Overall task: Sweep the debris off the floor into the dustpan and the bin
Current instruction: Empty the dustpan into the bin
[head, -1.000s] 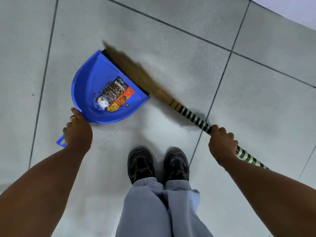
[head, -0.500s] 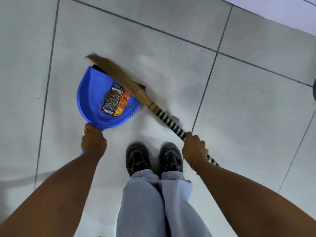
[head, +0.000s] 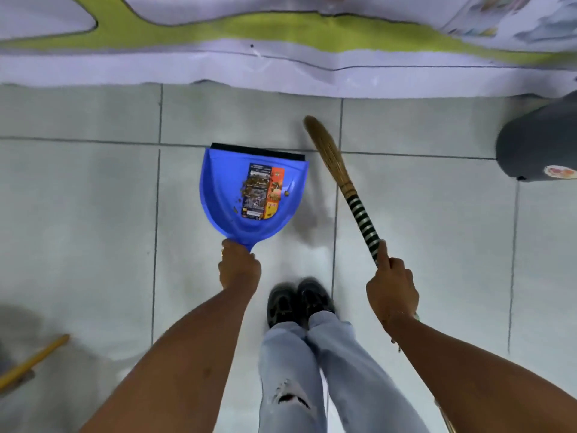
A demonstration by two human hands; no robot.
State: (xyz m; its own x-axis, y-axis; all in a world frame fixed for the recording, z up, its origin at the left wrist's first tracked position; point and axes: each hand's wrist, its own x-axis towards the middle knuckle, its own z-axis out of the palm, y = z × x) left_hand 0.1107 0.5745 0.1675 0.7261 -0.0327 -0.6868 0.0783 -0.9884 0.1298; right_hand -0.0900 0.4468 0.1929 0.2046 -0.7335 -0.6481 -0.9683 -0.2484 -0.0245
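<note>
A blue dustpan (head: 218,195) with a black lip and a printed label is held level in front of me, its mouth facing away. Brown debris (head: 249,185) lies on the label and pan floor. My left hand (head: 239,266) grips the dustpan's handle. My right hand (head: 392,287) grips the black-and-white striped handle of a straw broom (head: 331,160), whose bristles point up and away, just right of the pan and apart from it. A dark grey bin (head: 537,145) shows at the right edge.
Grey floor tiles run under my two dark shoes (head: 298,300). A wall (head: 281,42) with a green painted band closes the far side. A yellow stick (head: 31,360) lies at the lower left.
The broom has come off the dustpan and swung to its right. The dustpan has turned to face straight ahead. My view has lifted, bringing the wall and the bin into sight.
</note>
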